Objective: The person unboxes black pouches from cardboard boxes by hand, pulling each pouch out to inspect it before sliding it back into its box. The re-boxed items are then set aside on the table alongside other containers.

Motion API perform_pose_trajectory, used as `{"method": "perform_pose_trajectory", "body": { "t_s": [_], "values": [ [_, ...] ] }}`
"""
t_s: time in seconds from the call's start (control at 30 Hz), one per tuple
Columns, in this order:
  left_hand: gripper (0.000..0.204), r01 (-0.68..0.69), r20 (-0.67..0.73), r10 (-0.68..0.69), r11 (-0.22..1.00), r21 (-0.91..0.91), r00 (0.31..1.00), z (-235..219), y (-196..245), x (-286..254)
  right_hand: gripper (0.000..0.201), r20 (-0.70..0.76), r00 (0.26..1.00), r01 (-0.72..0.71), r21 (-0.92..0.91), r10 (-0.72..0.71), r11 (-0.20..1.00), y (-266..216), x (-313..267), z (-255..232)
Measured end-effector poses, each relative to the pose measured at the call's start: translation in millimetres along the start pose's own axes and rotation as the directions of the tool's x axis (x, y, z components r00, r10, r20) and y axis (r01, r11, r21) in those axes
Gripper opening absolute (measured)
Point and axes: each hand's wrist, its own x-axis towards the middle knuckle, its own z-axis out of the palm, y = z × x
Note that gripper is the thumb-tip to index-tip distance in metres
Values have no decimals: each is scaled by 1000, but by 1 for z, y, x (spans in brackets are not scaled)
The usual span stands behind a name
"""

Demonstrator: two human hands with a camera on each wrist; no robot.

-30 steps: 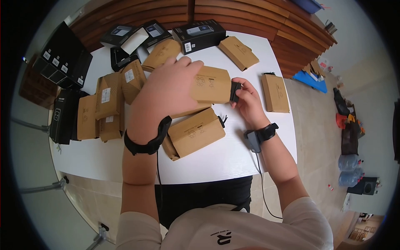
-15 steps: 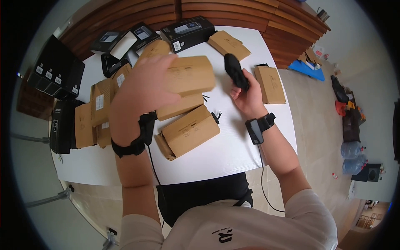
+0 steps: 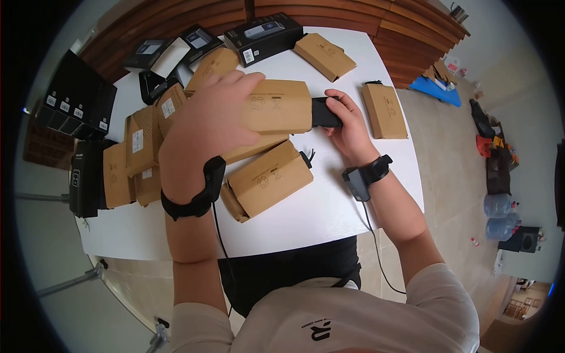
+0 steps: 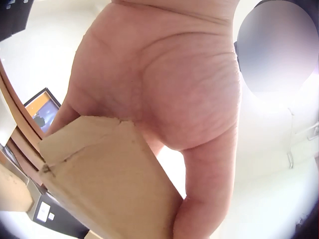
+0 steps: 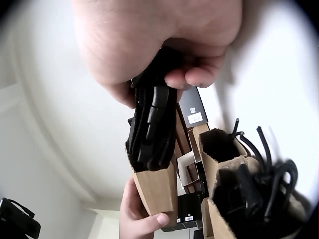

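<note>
The folded black strap bundle (image 3: 325, 113) sits partly inside the open end of the held cardboard box (image 3: 279, 106); keeping these 2 in line, straps pressed together, should avoid snagging the rim. The right hand (image 3: 352, 132) pinches the bundle's outer end between thumb and curled fingers. The left hand (image 3: 203, 126) grips the box, its thumb and fingers spread around opposite sides. Below, 1 tan carton (image 3: 271, 182) lies on the white table (image 3: 329, 215); farther back sits 1 black printed box (image 3: 263, 38).
</note>
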Motion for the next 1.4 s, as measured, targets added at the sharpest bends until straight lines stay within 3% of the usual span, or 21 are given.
{"method": "perform_pose_trajectory", "body": {
  "t_s": [0.2, 0.3, 0.43, 0.5, 0.53, 0.6, 0.8, 0.93, 1.0, 1.03, 1.17, 1.23, 1.4],
  "values": [
    [77, 42, 151, -39, 999, -14, 988, -1, 22, 2, 27, 57, 998, 6, -72, -2, 997, 5, 2, -2],
    [76, 5, 74, -8, 999, 37, 997, 9, 27, 6, 47, 148, 989, 9, 8, -11, 1000, 4, -3, 3],
    [74, -5, 93, -2, 997, 79, 996, 11, 28, 9, 55, 206, 977, -47, -22, 50, 999, 5, -3, 5],
    [71, -72, 60, 68, 995, 65, 996, 11, 25, 8, 68, 223, 972, -25, -214, 74, 976, 4, -7, 8],
    [71, -77, 64, 73, 995, 64, 995, 12, 26, 8, 68, 218, 973, -25, -212, 72, 977, 2, -10, 9],
    [70, -87, 56, 83, 993, 81, 995, 13, 29, 8, 79, 333, 930, -27, -366, 158, 930, -2, -16, 9],
    [70, -141, 1, 142, 984, 113, 990, 18, 32, 7, 86, 406, 906, 25, -334, 120, 942, 6, -13, -2],
    [71, -123, 10, 123, 991, 50, 992, 12, 30, 6, 82, 421, 905, -5, -147, 67, 989, 3, -12, 1],
    [74, -80, 43, 82, 995, -59, 996, 5, 27, 7, 76, 402, 915, 69, -82, -31, 994, 1, -9, -1],
    [74, -83, 41, 85, 995, -51, 996, 3, 25, 7, 65, 319, 947, 78, -87, -47, 993, -1, -11, 3],
    [77, -57, 19, 58, 996, -68, 998, -2, 19, 6, 51, 294, 956, 53, -174, 0, 983, -4, -10, 2],
    [78, -51, 6, 51, 997, -54, 999, 0, 18, 6, 36, 177, 984, 26, -199, 10, 980, -3, -11, 6],
    [77, -29, -9, 29, 1000, -6, 1000, 3, 23, 6, 30, 160, 987, 41, -126, -20, 991, 0, -5, 0]
  ]
}}
